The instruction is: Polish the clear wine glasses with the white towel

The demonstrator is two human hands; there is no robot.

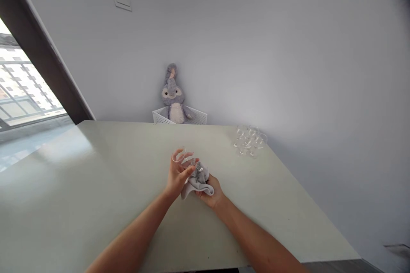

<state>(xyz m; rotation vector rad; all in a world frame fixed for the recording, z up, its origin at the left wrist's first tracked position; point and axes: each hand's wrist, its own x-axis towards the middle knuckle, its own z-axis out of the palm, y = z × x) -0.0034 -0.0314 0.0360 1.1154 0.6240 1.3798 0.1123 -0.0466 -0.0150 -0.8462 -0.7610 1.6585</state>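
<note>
A small clear stemmed glass [186, 159] lies tilted in my left hand [177, 175], its rim pointing to the upper left. My left fingers and thumb are closed around the bowl. Held in my right hand [213, 192] is a light grey cloth [196, 184], bunched up against the foot end of the glass. Folds of the cloth hide part of the stem and several of my right fingers. Both hands meet over the middle of the pale table.
Several clear glasses [248, 140] stand grouped at the table's [96, 187] back right, near the wall. Behind the far edge, a grey plush toy [176, 108] sits in a white perforated basket [200, 117]. A window [25, 81] is at left.
</note>
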